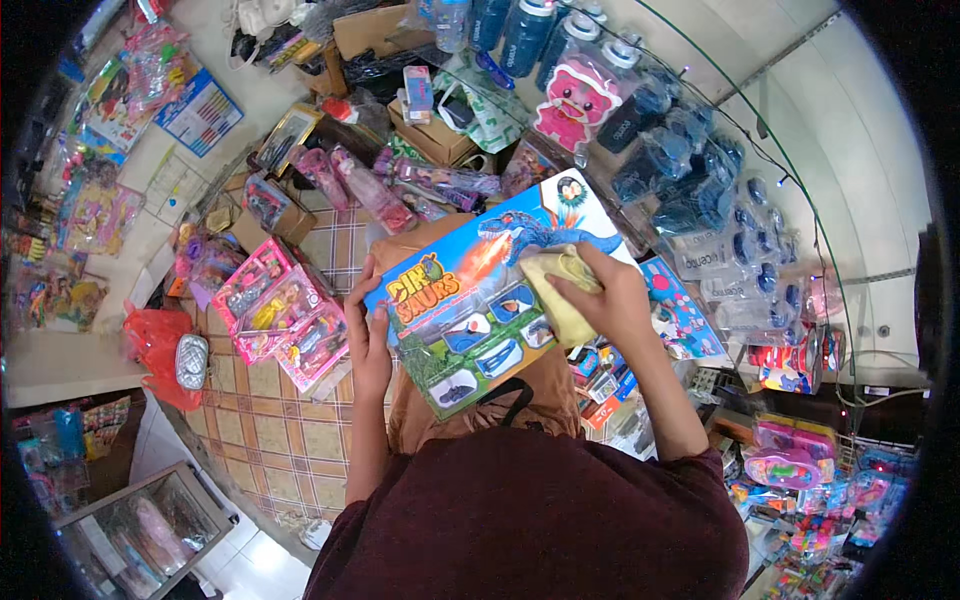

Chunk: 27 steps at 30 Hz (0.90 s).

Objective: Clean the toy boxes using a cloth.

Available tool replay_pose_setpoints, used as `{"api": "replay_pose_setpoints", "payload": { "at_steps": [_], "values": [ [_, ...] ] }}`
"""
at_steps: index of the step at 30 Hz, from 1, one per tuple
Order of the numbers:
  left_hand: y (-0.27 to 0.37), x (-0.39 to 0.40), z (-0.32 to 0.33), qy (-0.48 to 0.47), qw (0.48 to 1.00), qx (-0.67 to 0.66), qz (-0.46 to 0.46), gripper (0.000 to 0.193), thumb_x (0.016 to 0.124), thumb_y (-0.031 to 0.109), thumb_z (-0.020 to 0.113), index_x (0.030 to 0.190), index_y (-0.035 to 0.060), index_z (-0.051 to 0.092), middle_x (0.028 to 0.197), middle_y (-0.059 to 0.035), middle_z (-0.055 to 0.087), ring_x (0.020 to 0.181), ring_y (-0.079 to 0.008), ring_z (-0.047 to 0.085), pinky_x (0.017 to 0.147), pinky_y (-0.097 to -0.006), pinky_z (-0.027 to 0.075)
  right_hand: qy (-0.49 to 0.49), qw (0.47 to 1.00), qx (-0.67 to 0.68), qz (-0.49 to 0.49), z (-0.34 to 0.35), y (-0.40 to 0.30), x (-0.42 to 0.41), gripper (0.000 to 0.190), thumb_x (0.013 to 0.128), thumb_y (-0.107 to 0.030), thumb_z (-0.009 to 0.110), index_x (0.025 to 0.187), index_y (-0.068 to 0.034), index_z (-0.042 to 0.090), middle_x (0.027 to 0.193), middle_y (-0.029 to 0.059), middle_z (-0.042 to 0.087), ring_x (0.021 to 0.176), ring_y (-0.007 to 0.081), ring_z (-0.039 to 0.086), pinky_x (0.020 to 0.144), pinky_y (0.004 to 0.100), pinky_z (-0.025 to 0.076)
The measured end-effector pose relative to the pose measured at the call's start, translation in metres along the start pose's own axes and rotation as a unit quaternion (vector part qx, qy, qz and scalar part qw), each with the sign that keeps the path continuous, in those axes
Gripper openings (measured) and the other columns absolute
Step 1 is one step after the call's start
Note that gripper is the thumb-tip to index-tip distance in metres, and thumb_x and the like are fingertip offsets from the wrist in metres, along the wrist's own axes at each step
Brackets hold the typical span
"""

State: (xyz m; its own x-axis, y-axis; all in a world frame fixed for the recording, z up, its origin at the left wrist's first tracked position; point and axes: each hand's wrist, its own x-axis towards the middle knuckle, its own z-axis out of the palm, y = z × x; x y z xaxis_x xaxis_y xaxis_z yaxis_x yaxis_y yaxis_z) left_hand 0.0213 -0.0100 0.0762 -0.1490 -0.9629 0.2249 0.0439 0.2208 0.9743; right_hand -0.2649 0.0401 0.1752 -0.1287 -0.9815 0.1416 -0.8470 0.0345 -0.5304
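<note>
A dinosaur toy box (442, 337) is tilted in front of my chest, its printed face turned up at me. My left hand (369, 330) grips the box along its left edge, fingers on the rim. In my right hand (607, 289) is a folded pale yellow cloth (561, 300), pressed on the right part of the box's face. Behind and under the box lies a brown surface, partly hidden by it. The underside of the box cannot be seen.
Pink boxed doll sets (281, 315) lie on the checked mat (262, 427) at left, near a red plastic bag (154, 345). Wrapped dolls (371, 187) lie beyond the toy box. Blue water bottles (637, 124) crowd the upper right. A glass-topped case (146, 536) stands lower left.
</note>
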Motion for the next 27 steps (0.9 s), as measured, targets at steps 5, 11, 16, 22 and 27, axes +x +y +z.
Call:
{"api": "replay_pose_setpoints", "payload": {
  "at_steps": [5,11,16,22,27],
  "values": [
    [-0.01,0.001,0.0,0.015,1.0,0.004,0.022,0.032,0.095,0.017,0.044,0.124,0.0035,0.044,0.144,-0.0225,0.033,0.133,-0.0302,0.034,0.109,-0.0404,0.024,0.023,0.998,0.002,0.066,-0.021,0.025,0.005,0.036,0.075,-0.031,0.073,0.099,-0.006,0.062,0.078,0.017,0.065,0.072,0.0352,0.063,0.06,0.0396,0.049],
    [-0.01,0.001,0.003,0.017,0.999,-0.013,0.027,0.031,0.094,0.015,0.044,0.123,0.0036,0.044,0.144,-0.023,0.033,0.133,-0.0312,0.033,0.109,-0.0413,0.023,0.064,0.994,0.023,0.084,-0.028,0.056,0.005,0.039,0.075,-0.031,0.073,0.099,-0.002,0.061,0.078,0.0188,0.064,0.072,0.0359,0.064,0.062,0.0376,0.049],
    [-0.005,0.002,0.003,0.015,0.999,0.008,0.034,0.031,0.094,0.015,0.043,0.123,0.004,0.044,0.143,-0.0234,0.034,0.133,-0.0313,0.033,0.109,-0.0415,0.023,0.08,0.993,-0.005,0.085,-0.035,0.071,0.009,0.043,0.073,-0.031,0.075,0.101,-0.001,0.062,0.078,0.0195,0.065,0.07,0.0333,0.065,0.061,0.037,0.048],
    [-0.006,0.0,0.004,0.018,0.999,0.006,0.033,0.03,0.094,0.015,0.042,0.122,0.0036,0.044,0.142,-0.0236,0.035,0.133,-0.0309,0.034,0.109,-0.0415,0.023,0.093,0.988,-0.066,0.108,-0.052,0.088,0.012,0.041,0.074,-0.03,0.074,0.102,-0.003,0.061,0.078,0.0186,0.064,0.072,0.0363,0.063,0.062,0.0395,0.048],
    [-0.01,0.0,0.003,0.043,0.999,-0.017,0.022,0.03,0.094,0.014,0.043,0.122,0.0037,0.045,0.142,-0.0234,0.036,0.133,-0.0309,0.034,0.109,-0.0416,0.023,0.176,0.963,-0.188,0.08,-0.077,0.087,0.017,0.034,0.075,-0.026,0.073,0.099,-0.006,0.06,0.082,0.0177,0.065,0.075,0.0379,0.062,0.062,0.0403,0.048]
  ]
}}
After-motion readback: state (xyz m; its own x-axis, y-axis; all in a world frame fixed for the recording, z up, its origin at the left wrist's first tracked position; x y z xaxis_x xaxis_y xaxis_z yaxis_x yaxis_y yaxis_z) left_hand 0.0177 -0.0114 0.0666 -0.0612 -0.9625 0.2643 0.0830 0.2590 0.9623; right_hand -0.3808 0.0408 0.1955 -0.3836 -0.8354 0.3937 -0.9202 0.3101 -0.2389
